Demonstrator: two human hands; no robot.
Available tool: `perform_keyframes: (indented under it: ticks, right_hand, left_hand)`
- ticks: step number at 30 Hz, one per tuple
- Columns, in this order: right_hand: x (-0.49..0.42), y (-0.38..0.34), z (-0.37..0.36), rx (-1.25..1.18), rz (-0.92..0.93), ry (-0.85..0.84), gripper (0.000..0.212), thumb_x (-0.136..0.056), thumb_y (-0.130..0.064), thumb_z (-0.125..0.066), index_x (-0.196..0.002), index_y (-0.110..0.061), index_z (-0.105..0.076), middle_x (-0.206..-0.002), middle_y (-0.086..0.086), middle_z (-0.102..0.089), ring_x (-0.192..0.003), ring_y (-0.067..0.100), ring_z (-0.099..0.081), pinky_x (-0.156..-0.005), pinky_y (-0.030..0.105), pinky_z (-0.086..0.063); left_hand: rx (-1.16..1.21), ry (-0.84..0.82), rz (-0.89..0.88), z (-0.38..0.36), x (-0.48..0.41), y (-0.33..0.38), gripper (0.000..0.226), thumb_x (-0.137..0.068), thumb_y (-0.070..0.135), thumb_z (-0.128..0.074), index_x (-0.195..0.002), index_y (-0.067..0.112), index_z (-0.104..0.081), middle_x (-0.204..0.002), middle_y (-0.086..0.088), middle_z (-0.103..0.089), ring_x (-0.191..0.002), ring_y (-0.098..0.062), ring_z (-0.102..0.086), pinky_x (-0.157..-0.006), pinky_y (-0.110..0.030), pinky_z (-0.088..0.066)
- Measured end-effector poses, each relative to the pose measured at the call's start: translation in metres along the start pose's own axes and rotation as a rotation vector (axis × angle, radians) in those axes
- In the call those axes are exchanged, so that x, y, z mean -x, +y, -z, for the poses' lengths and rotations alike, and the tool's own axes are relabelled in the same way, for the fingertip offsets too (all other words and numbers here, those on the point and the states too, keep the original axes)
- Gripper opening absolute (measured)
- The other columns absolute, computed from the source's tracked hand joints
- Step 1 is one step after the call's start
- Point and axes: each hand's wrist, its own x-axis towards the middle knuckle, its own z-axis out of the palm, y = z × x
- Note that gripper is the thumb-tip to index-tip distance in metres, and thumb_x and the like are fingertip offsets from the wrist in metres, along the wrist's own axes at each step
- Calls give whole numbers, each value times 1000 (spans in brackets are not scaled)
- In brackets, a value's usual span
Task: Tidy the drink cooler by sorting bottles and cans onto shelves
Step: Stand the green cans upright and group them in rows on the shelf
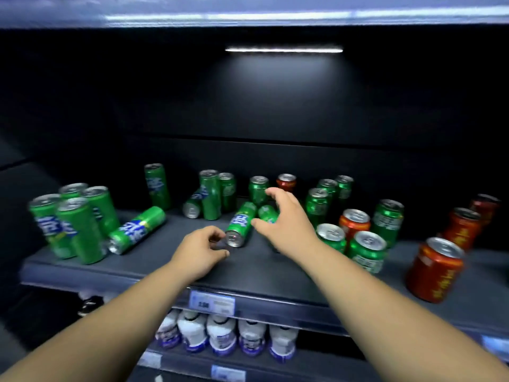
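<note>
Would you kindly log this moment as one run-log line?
phase: reach | left hand: fingers curled at end of fallen green can, grip unclear | right hand: open over second fallen can | shelf: several cans lying down

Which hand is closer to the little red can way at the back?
The right hand. It reaches up just left of the red can at the back. The left hand is nearer the shelf front, by the end of a fallen green can.

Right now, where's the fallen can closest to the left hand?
In the head view, the fallen can lies in the middle of the shelf, its end just by the left hand; the right hand hovers on its right.
</note>
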Motion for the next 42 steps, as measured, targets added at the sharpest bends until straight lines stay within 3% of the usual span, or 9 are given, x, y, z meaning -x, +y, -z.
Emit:
perform_keyframes:
  ticks: [8,14,17,22,31,35,37,42]
  right_hand:
    - [-44,-18,-106,-27,-151,-131,67,-76,-35,-81,-135,-22,-52,-134,6,-55,-121,20,-53,-98,27,-41]
    - [-70,-21,-134,95,-265,-100,70,-78,-37,-76,-140,-23,-48,-139,5,-51,-121,22,-54,-97,31,-45]
    - [-86,-33,-148,102,-257,-70,71,-79,-37,-75,-142,-23,-46,-139,5,-51,-127,24,-51,-103,35,-45]
    - [-117,-53,-169,81,-265,3,68,-79,-35,-76,-139,-23,-46,-134,6,-51,-123,26,-52,-97,33,-45]
    - [-158,-61,-177,76,-266,92,74,-75,-29,-77,-141,-26,-42,-139,3,-44,-128,26,-46,-100,37,-45]
    - [-158,-58,-183,32,-238,116,75,-75,-27,-78,-141,-26,-43,-140,0,-44,-130,23,-45,-102,32,-42]
    - [-160,-56,-184,2,-247,118,77,-76,-26,-79,-144,-27,-41,-142,0,-44,-128,23,-47,-96,26,-39]
    - [-166,-49,-180,-37,-304,32,71,-83,-24,-76,-146,-24,-42,-143,3,-53,-124,26,-55,-91,26,-41]
  left_hand:
    - [-104,83,50,70,-22,-85,38,-73,21,-81,-109,18,-67,-106,1,-68,-95,-17,-63,-89,-27,-48]
    - [-269,79,-65,93,-65,-117,43,-68,33,-74,-109,24,-65,-107,-2,-65,-104,-25,-60,-93,-35,-48]
    - [-316,106,-90,102,-89,-124,51,-67,38,-69,-117,27,-62,-116,-3,-61,-111,-29,-56,-97,-40,-47]
    - [-322,154,-43,119,-133,-118,66,-72,33,-70,-134,26,-50,-135,-10,-50,-121,-37,-48,-100,-43,-45]
    - [-338,212,-4,128,-175,-111,61,-72,28,-71,-129,26,-51,-141,-6,-42,-124,-36,-40,-104,-40,-38]
    - [-362,256,-40,120,-157,-112,62,-69,25,-71,-129,25,-53,-137,-9,-45,-117,-38,-44,-94,-41,-44]
    - [-414,187,-2,115,-144,-110,67,-70,27,-71,-133,26,-48,-136,-10,-44,-118,-38,-43,-93,-43,-45]
    - [-484,-235,231,104,-114,-116,72,-69,35,-76,-130,26,-38,-128,-9,-45,-118,-35,-52,-92,-41,-48]
